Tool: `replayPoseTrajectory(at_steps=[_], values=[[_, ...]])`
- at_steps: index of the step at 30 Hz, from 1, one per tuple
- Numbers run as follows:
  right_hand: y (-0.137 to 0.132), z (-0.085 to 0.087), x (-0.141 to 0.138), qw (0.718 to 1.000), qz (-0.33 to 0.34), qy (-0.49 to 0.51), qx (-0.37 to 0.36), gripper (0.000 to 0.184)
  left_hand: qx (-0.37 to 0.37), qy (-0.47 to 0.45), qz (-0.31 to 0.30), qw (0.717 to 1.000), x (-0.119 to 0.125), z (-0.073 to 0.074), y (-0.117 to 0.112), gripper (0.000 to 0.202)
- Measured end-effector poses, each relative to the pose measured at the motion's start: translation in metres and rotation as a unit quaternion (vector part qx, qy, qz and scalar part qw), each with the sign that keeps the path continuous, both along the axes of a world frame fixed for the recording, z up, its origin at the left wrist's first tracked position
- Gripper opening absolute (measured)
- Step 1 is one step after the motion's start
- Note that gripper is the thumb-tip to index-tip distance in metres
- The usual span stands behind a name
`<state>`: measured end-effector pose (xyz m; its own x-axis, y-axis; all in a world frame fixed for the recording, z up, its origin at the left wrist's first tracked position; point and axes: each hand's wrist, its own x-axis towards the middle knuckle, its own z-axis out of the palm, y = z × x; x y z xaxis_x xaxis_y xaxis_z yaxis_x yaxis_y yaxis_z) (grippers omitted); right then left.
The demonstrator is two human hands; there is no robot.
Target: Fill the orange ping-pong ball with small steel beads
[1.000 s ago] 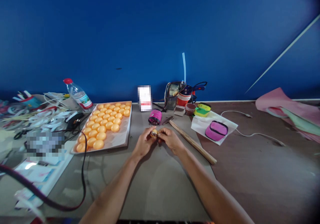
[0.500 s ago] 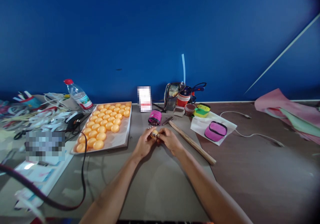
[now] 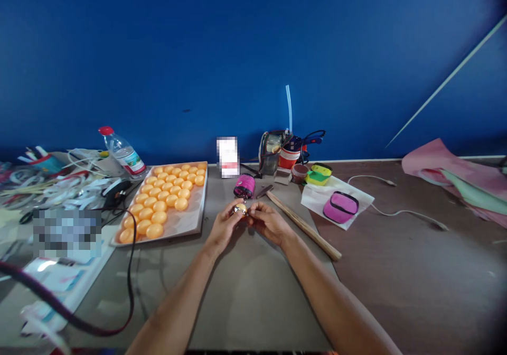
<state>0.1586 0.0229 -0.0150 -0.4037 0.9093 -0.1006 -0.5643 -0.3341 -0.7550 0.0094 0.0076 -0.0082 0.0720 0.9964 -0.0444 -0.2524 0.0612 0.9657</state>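
Observation:
My left hand [image 3: 224, 225] is closed round a small orange ball [image 3: 240, 207] that carries shiny silver bits, seemingly studs, on its surface. Right beside the ball, the thumb and fingers of my right hand [image 3: 268, 222] are pinched together; whatever they hold is too small to name. Just beyond both hands lies a small magenta pouch [image 3: 244, 185] with black trim. To its right, a hammer with a long wooden handle [image 3: 303, 225] rests slantwise on the grey mat [image 3: 253, 297].
At left stands a white tray [image 3: 189, 223] of several orange balls, with a plastic bottle [image 3: 130, 158] behind it and tangled white strips [image 3: 79, 186] farther left. A magenta pouch [image 3: 340, 207] lies on white paper at right, near a yellow-green pouch [image 3: 319, 174]. A dark cable [image 3: 132, 286] loops at front left.
The ball has turned and moved slightly left in my left hand, so more of its silver bits show. My right fingers have drawn a little away from it.

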Motion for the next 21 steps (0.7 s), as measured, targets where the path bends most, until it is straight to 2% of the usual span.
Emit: replayPoseTrajectory(at_steps=[7,21], values=[[0.0003,-0.0046,0.0005,1.000,0.021,0.019,0.014,0.022,-0.002,-0.018,-0.030,0.999,-0.0018,-0.0012,0.0014,0.038],[-0.0021,-0.0030,-0.0010,1.000,0.021,0.001,0.021,0.023,0.003,-0.059,-0.015,0.998,0.0001,0.0006,0.0015,0.031]])
